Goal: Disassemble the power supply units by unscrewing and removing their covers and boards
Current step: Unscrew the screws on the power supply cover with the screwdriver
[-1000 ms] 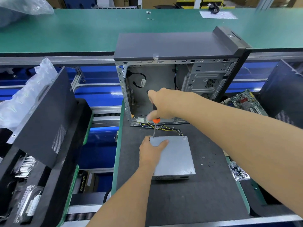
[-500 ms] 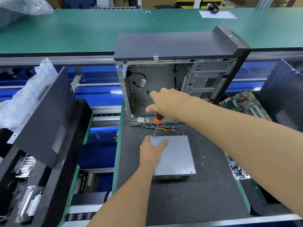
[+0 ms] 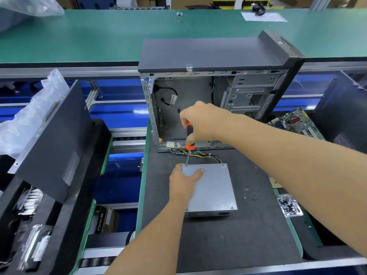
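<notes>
A grey metal power supply unit (image 3: pixel 213 187) lies flat on the dark work mat (image 3: pixel 238 235), its bundle of coloured wires (image 3: pixel 204 154) trailing from the far side. My left hand (image 3: pixel 184 182) grips its near-left corner, thumb lying on the top cover. My right hand (image 3: pixel 200 124) holds an orange-and-black screwdriver (image 3: pixel 189 143) almost upright. The screwdriver tip sits on the screw at the cover's far-left corner.
An open, empty computer case (image 3: pixel 208 92) stands just behind the unit. A black side panel (image 3: pixel 53 139) leans in a bin at left. A green circuit board (image 3: pixel 296 124) lies at right, and a small bag of screws (image 3: pixel 290 205) rests by the mat's right edge.
My right hand has turned on the screwdriver handle, and more of the orange handle shows now. The tip stays on the same corner screw. My left hand has not moved.
</notes>
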Demonstrator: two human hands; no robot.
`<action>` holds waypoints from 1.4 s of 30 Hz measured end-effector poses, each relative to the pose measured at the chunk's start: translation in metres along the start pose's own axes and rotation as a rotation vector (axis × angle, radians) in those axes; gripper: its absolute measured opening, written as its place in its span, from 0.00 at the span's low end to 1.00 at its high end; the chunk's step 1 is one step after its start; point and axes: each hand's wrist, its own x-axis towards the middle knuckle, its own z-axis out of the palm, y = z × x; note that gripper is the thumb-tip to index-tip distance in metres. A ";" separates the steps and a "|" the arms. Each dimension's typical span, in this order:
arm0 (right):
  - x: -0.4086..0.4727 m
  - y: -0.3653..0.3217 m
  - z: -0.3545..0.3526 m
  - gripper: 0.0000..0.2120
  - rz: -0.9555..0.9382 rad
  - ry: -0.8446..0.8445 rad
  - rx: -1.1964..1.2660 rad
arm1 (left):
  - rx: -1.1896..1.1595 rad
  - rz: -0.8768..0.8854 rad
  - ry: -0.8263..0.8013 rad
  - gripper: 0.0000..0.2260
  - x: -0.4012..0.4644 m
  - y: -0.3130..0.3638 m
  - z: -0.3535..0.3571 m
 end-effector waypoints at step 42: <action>0.007 -0.002 -0.003 0.16 0.073 -0.059 0.063 | 0.001 0.002 0.005 0.20 0.001 0.000 0.001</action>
